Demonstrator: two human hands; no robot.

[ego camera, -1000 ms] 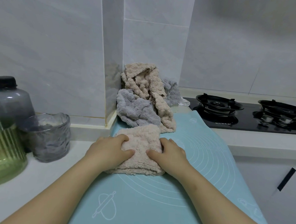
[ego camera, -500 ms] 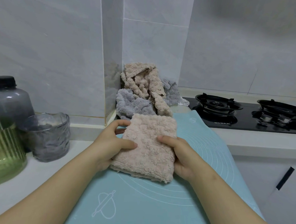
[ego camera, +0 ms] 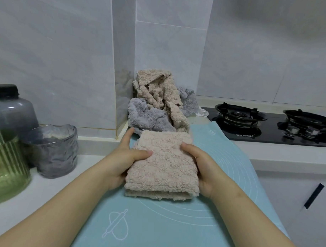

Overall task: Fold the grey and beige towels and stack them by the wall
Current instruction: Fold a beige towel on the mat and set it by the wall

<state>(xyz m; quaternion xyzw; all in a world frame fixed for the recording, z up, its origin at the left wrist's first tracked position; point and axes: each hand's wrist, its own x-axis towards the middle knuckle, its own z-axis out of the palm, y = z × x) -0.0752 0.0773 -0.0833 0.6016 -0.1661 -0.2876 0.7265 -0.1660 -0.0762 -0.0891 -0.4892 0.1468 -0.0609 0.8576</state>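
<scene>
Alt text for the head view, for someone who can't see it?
The left hand and right hand grip a folded beige towel over a blue mat. Crumpled grey and beige towels lie heaped against the wall behind.

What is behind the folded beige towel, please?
Behind the folded beige towel, against the wall: a grey towel, a crumpled beige towel over it, more grey cloth at the back. Their near edges are covered.

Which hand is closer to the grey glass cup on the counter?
The left hand. It grips the left edge of the folded beige towel, right of the glass cup; the right hand grips the towel's opposite edge, farther away.
</scene>
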